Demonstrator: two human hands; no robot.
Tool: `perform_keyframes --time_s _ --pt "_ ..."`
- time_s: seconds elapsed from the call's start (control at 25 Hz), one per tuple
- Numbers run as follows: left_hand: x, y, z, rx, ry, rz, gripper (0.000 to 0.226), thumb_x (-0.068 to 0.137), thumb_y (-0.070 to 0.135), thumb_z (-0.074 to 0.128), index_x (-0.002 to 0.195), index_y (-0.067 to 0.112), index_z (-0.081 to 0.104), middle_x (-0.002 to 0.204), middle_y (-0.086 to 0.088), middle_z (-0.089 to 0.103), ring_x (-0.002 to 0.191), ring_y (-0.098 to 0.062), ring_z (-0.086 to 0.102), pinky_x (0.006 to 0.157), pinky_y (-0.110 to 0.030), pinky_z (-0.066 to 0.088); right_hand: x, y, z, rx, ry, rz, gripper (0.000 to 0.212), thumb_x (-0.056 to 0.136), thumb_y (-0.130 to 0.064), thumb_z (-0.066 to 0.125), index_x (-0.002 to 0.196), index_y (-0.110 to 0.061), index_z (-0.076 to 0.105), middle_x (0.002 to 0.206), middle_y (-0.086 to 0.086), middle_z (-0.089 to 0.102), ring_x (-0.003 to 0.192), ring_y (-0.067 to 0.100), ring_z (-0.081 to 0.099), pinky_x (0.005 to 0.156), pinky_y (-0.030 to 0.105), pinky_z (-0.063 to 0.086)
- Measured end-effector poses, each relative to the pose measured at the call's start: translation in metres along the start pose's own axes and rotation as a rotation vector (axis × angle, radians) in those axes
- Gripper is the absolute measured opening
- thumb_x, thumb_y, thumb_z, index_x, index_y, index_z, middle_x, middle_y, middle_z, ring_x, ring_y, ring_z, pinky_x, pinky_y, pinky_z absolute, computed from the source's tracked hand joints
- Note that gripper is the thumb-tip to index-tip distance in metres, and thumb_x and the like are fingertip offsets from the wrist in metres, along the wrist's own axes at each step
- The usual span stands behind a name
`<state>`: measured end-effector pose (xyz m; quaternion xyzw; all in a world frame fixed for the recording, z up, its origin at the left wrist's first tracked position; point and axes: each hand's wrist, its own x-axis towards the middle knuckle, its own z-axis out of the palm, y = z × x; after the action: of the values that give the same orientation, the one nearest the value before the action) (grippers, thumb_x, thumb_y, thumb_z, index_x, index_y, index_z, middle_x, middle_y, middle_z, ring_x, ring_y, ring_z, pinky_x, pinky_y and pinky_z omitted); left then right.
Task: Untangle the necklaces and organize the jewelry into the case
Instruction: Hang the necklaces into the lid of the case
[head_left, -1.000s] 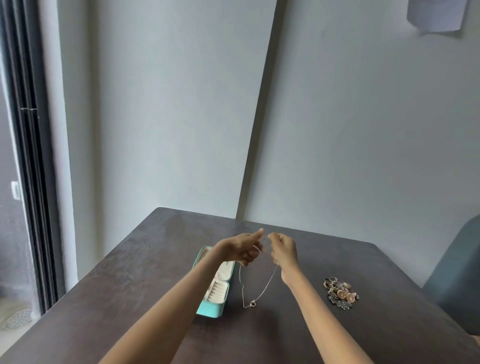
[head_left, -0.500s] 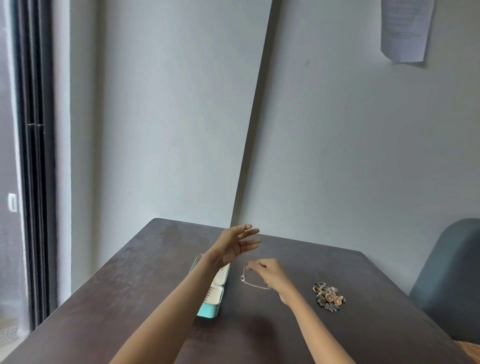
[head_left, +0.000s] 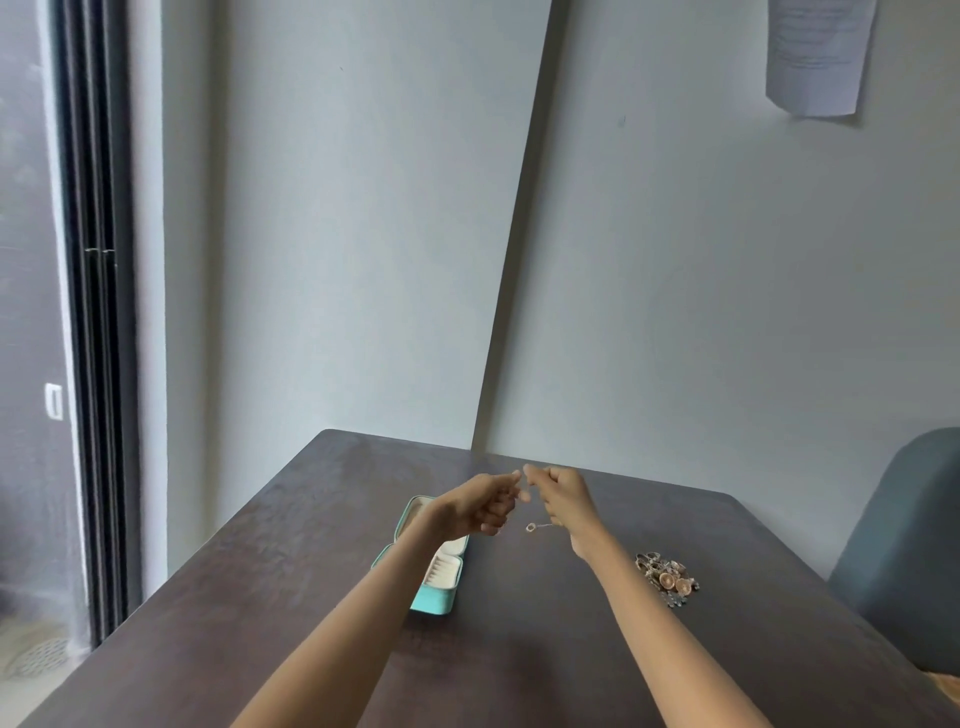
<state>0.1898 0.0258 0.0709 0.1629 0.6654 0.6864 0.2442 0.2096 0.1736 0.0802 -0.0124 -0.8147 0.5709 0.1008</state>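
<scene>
Two hands, your left hand (head_left: 480, 506) and right hand (head_left: 561, 499), pinch a thin necklace (head_left: 537, 527) at frame centre, right of the open case (head_left: 434, 597); light, limp, snag-prone, so grip near the clasp.

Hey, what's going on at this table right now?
A person is working on a thin necklace above a dark table. The left hand and right hand are raised close together, fingers curled, apparently pinching the chain, with its small ring pendant dangling below the right hand. An open teal jewelry case sits on the table under the left forearm, and a pile of jewelry waits on the table to the right.
</scene>
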Motion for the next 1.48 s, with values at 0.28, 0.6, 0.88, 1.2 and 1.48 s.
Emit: perform_keyframes --time_s 0.28,0.6,0.88,1.2,1.48 --pt "0.000 -0.002 -0.008 -0.454 0.068 0.107 0.027 0.099 0.030 0.043 0.075 0.017 0.049 0.050 0.008 0.046 0.033 -0.003 0.029 0.032 -0.013 0.021 -0.008 0.029 0.009 -0.038 0.047 -0.019 0.031 0.091 -0.035 0.058 0.065 -0.019 0.051 0.051 -0.007 0.034 0.047 0.010 0.031 0.046 0.023 0.028" --pt "0.023 -0.036 -0.008 -0.430 0.355 0.221 0.012 0.095 0.003 0.049 0.096 0.002 0.061 0.081 -0.010 0.071 0.063 -0.017 0.070 0.060 -0.024 0.057 -0.024 0.040 0.035 -0.229 -0.218 -0.085 0.015 0.092 -0.017 0.056 0.077 -0.020 0.057 0.058 -0.001 0.058 0.039 0.006 0.047 0.044 0.020 0.044" --pt "0.017 -0.035 -0.004 0.080 0.139 0.024 0.025 0.095 0.004 0.045 0.079 0.007 0.064 0.055 -0.002 0.056 0.044 -0.009 0.048 0.047 -0.018 0.042 -0.023 0.048 0.020 0.141 -0.065 -0.014 0.010 0.088 -0.011 0.063 0.085 -0.010 0.054 0.064 0.005 0.060 0.041 0.007 0.046 0.041 0.019 0.038" --pt "0.019 -0.027 0.026 0.333 -0.026 -0.264 0.055 0.101 0.047 0.023 0.062 0.013 0.040 0.047 0.000 0.036 0.037 -0.010 0.032 0.043 -0.020 0.026 -0.013 0.065 0.017 0.521 0.124 0.219 0.013 0.093 -0.015 0.056 0.082 -0.010 0.053 0.057 0.002 0.044 0.040 0.007 0.037 0.040 0.018 0.035" --pt "0.021 -0.026 0.024 0.175 -0.086 -0.243 0.045 0.101 0.040 0.030 0.065 0.018 0.044 0.045 0.008 0.031 0.040 -0.005 0.027 0.043 -0.018 0.019 -0.021 0.071 0.012 0.659 -0.010 0.268 0.013 0.095 -0.011 0.052 0.086 -0.009 0.062 0.060 -0.004 0.058 0.047 0.005 0.049 0.043 0.016 0.039"
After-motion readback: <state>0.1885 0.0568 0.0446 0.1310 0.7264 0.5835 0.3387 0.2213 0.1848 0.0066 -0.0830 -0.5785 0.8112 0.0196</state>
